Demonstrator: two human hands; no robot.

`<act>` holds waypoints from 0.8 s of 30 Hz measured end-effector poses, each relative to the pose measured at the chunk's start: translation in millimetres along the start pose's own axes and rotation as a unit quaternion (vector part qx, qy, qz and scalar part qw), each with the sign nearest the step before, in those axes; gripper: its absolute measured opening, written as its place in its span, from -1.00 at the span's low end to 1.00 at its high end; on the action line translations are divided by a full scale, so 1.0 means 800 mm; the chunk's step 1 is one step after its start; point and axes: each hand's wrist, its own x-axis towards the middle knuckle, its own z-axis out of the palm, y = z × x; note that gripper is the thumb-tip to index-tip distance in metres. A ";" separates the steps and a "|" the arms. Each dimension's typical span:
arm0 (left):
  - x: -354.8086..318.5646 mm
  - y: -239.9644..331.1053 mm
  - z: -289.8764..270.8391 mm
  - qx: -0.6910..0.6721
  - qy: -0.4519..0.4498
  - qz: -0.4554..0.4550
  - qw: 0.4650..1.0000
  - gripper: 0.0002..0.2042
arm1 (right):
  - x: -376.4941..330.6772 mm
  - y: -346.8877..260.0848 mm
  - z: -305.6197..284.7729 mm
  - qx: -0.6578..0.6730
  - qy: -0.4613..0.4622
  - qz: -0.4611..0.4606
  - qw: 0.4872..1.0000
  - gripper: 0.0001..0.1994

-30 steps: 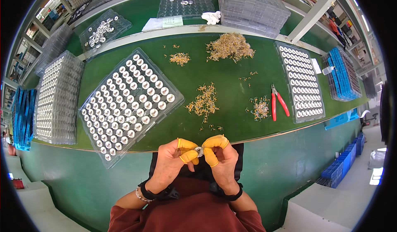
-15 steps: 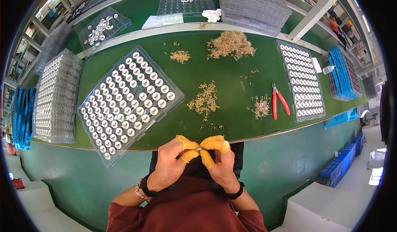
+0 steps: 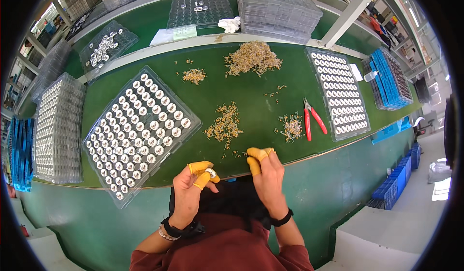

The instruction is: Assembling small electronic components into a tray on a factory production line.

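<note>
Yellow finger cots cover several of my fingertips. My left hand (image 3: 188, 189), at the table's front edge, is closed on a small round silver part (image 3: 211, 173) between thumb and fingers. To its right, my right hand (image 3: 268, 177) reaches over the edge with thumb and forefinger slightly apart, nothing visible between them. Its fingertips are beside a few loose wire-legged components (image 3: 237, 153). Farther in lies a loose heap of the same components (image 3: 224, 124). On the left, a clear plastic tray (image 3: 193, 121) holds rows of round silver parts (image 3: 139, 127).
Red-handled pliers (image 3: 308, 121) lie right of a small component pile (image 3: 292, 127). A large component heap (image 3: 253, 58) sits farther back. Another filled tray (image 3: 340, 93) stands at right, near blue trays (image 3: 389, 80). Stacked trays (image 3: 58, 128) rise at far left.
My hands have come apart. The left moved slightly left with the round silver part; the right moved right and forward to the loose components. The view has shifted a little.
</note>
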 end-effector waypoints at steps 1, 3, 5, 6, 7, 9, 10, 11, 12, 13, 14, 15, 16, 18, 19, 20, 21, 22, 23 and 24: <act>0.002 -0.002 -0.001 -0.011 -0.013 0.004 1.000 -0.81 | 0.005 0.005 0.000 -0.001 0.001 0.000 1.000 -0.81; 0.003 -0.001 0.001 -0.023 -0.031 -0.005 0.999 -0.80 | 0.011 0.011 -0.001 -0.073 -0.062 -0.031 0.995 -0.81; 0.001 0.002 0.007 -0.040 -0.031 -0.015 0.999 -0.80 | 0.014 0.012 -0.003 -0.082 -0.075 -0.036 0.993 -0.82; 0.001 0.002 0.008 -0.057 -0.031 -0.026 0.998 -0.80 | 0.014 0.013 -0.005 -0.092 -0.089 -0.040 0.991 -0.82; 0.002 0.002 0.007 -0.057 -0.030 -0.026 0.998 -0.80 | 0.014 0.015 -0.005 -0.092 -0.090 -0.040 0.991 -0.82; 0.003 0.000 0.002 -0.027 -0.049 -0.043 0.998 -0.79 | 0.013 0.020 -0.004 0.026 -0.086 0.012 0.996 -0.85; 0.003 -0.002 0.001 -0.028 -0.048 -0.044 0.997 -0.79 | 0.014 0.016 -0.008 0.025 -0.088 0.012 0.996 -0.85; 0.003 -0.004 0.001 -0.018 -0.054 -0.040 0.998 -0.79 | 0.016 0.006 -0.015 0.094 -0.095 0.075 0.988 -0.85; 0.004 -0.005 0.001 -0.007 -0.060 -0.036 0.997 -0.79 | 0.017 0.001 -0.018 0.162 -0.101 0.138 0.972 -0.86; 0.004 -0.004 0.004 -0.008 -0.061 -0.037 0.997 -0.79 | 0.017 0.001 -0.018 0.161 -0.101 0.139 0.972 -0.86; 0.004 -0.002 0.010 -0.016 -0.056 -0.042 0.997 -0.79 | 0.016 0.001 -0.016 0.161 -0.090 0.120 0.976 -0.84; 0.003 -0.001 0.015 -0.024 -0.051 -0.047 0.997 -0.79 | 0.016 0.002 -0.015 0.160 -0.078 0.102 0.979 -0.83; 0.002 0.000 0.016 -0.023 -0.051 -0.048 0.997 -0.79 | 0.016 0.003 -0.013 0.161 -0.079 0.102 0.979 -0.83; 0.001 0.001 0.017 -0.017 -0.057 -0.051 0.997 -0.77 | 0.018 0.006 -0.009 0.116 -0.051 0.055 0.990 -0.79; 0.000 0.001 0.016 -0.018 -0.057 -0.051 0.997 -0.77 | 0.017 0.009 -0.008 0.116 -0.051 0.055 0.990 -0.79; 0.000 0.000 0.014 -0.009 -0.063 -0.050 0.997 -0.78 | 0.015 0.012 -0.009 0.107 -0.043 0.050 0.992 -0.78; 0.000 -0.001 0.012 -0.001 -0.068 -0.048 0.997 -0.79 | 0.014 0.014 -0.010 0.098 -0.036 0.045 0.994 -0.77; -0.001 -0.001 0.012 -0.002 -0.067 -0.048 0.997 -0.79 | 0.011 0.014 -0.011 0.098 -0.037 0.045 0.993 -0.77; -0.001 0.000 0.013 0.004 -0.054 -0.061 0.997 -0.80 | 0.007 0.014 -0.011 0.136 -0.056 0.100 0.984 -0.79; 0.000 0.000 0.013 0.009 -0.042 -0.074 0.996 -0.81 | 0.003 0.013 -0.012 0.174 -0.074 0.155 0.970 -0.81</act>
